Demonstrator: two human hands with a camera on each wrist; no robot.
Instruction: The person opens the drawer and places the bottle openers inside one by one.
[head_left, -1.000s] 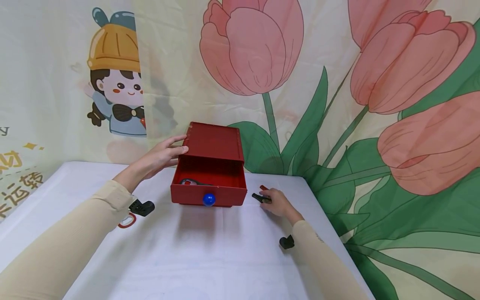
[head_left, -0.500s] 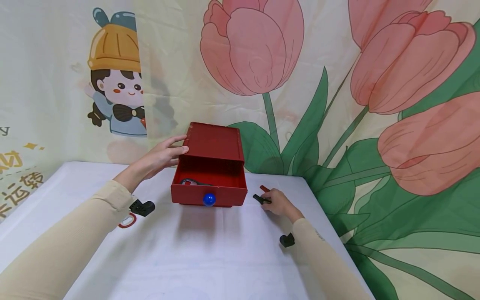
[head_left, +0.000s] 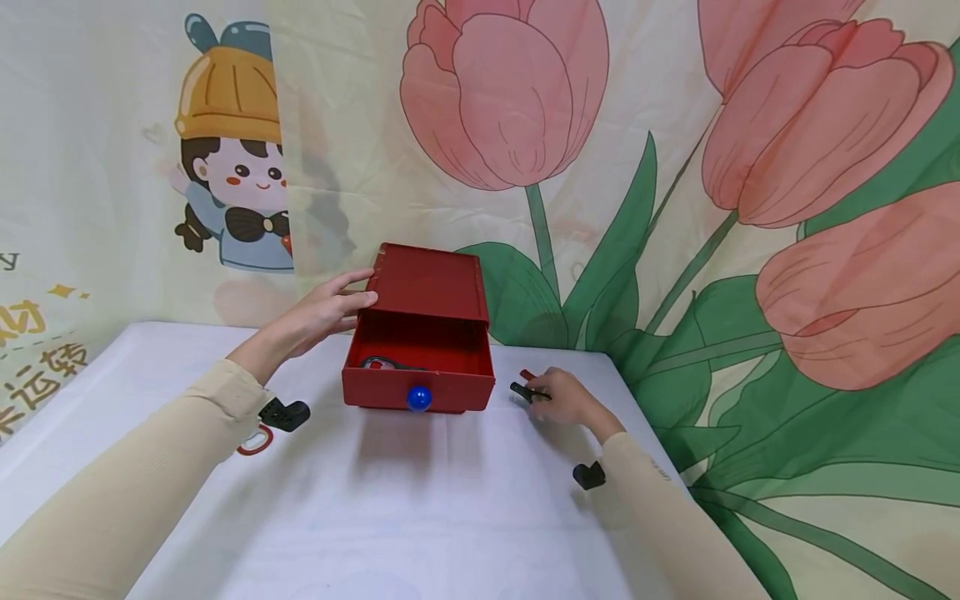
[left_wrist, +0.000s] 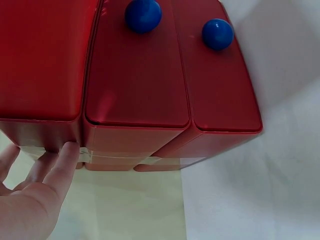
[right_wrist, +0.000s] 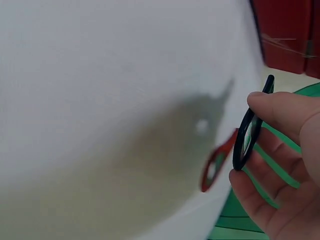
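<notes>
A red box (head_left: 431, 287) stands at the back of the white table (head_left: 390, 517), its drawer (head_left: 418, 375) pulled out, with a blue knob (head_left: 418, 398) on the front. A dark looped object (head_left: 384, 364) lies in the drawer. My left hand (head_left: 326, 310) rests with straight fingers (left_wrist: 62, 162) against the box's left side (left_wrist: 40, 60). Right of the drawer, my right hand (head_left: 561, 397) pinches a black ring (head_left: 523, 390) between thumb and fingers; the right wrist view shows the ring (right_wrist: 248, 132) held just above the table. A red ring (right_wrist: 217, 162) lies beside it.
Another red ring (head_left: 255, 442) lies on the table by my left forearm, partly hidden. A printed fabric backdrop (head_left: 675, 167) hangs right behind the box. The table's right edge (head_left: 660, 450) runs close to my right arm.
My right hand has shifted slightly up and to the right with the black ring pinched in it. The left hand and the box have not moved.
</notes>
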